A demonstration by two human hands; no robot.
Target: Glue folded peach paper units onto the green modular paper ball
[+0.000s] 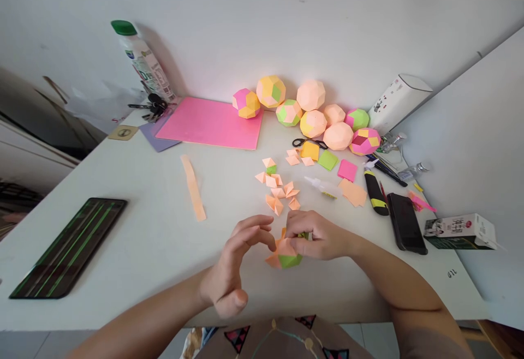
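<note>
A partly built folded-paper shape (290,261), peach and green with a bit of orange, rests near the table's front edge. My right hand (317,234) pinches it from above and the right, with the fingertips on a peach face. On its left side, my left hand (241,261) has thumb and fingers spread wide. Its fingertips come close to the shape's peach edge; whether they touch cannot be made out. Just beyond the hands lie several small folded peach paper pieces (273,180), with one green piece (271,169) among them. A white glue bottle (321,186) lies to their right.
Several finished paper balls (313,124) sit along the wall by a pink sheet (213,124). Scissors (310,143), sticky notes (347,170), a cutter (375,192), a phone (406,222) and a milk carton (460,232) lie right. A peach strip (193,187) and dark tablet (69,247) lie left.
</note>
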